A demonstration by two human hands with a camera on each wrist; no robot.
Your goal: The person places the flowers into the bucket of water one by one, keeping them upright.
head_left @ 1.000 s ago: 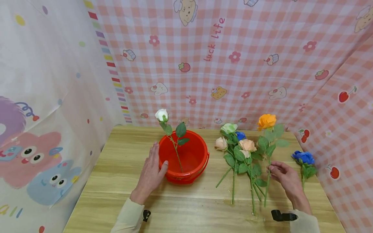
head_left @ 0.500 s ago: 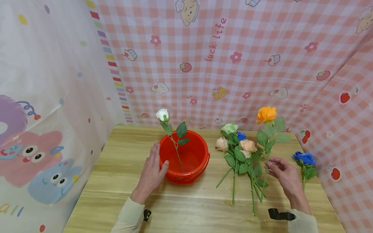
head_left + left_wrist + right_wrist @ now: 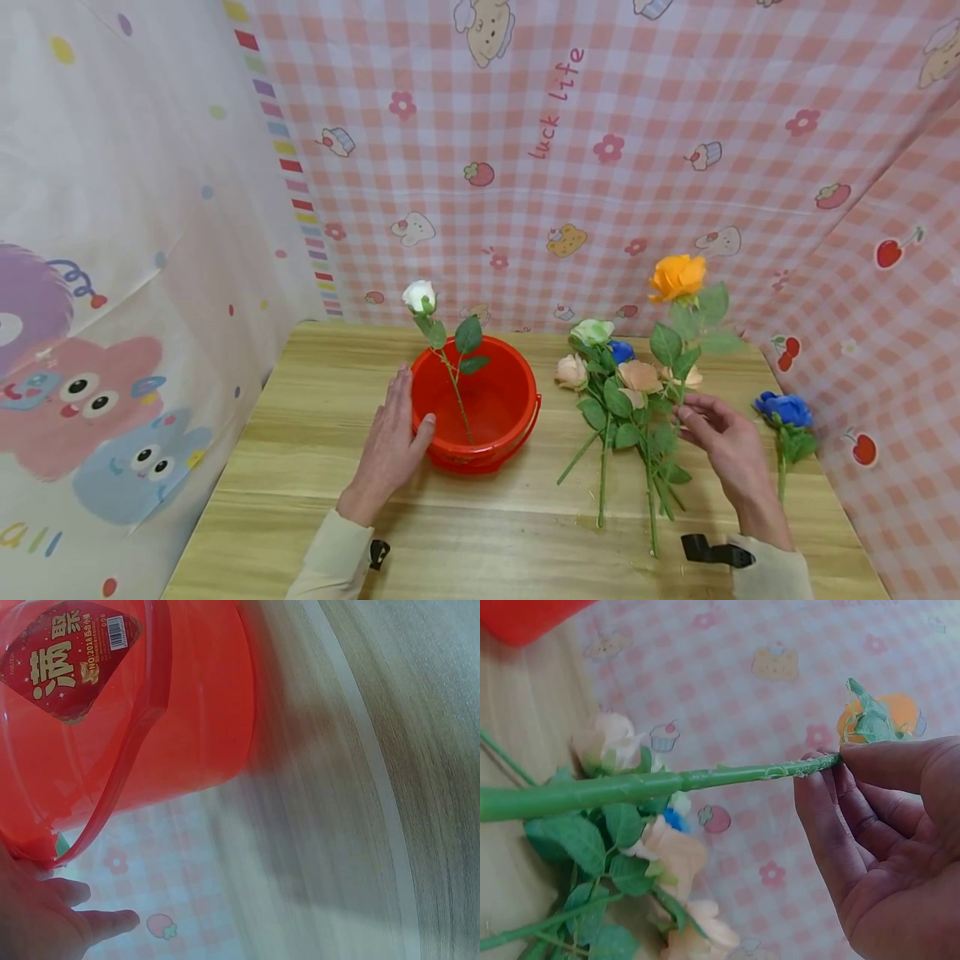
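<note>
Orange ruffled artificial rose [image 3: 677, 277] held up by right hand [image 3: 731, 446], slim green stem [image 3: 727, 775] pinched between thumb and fingertips, bloom above them. Left hand [image 3: 386, 442] laid straight-fingered against round red plastic bucket [image 3: 461, 462], nothing gripped. Light pinch advised; stem best raised clear, so peach artificial roses [image 3: 640, 377], left of pinching fingers, are not snagged.

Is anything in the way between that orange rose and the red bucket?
Yes, low down: a pile of roses lies between the orange rose, pinched in the right hand, and the red bucket. Above that pile, nothing visible seems to block the way. One white rose leans inside the red bucket.
</note>
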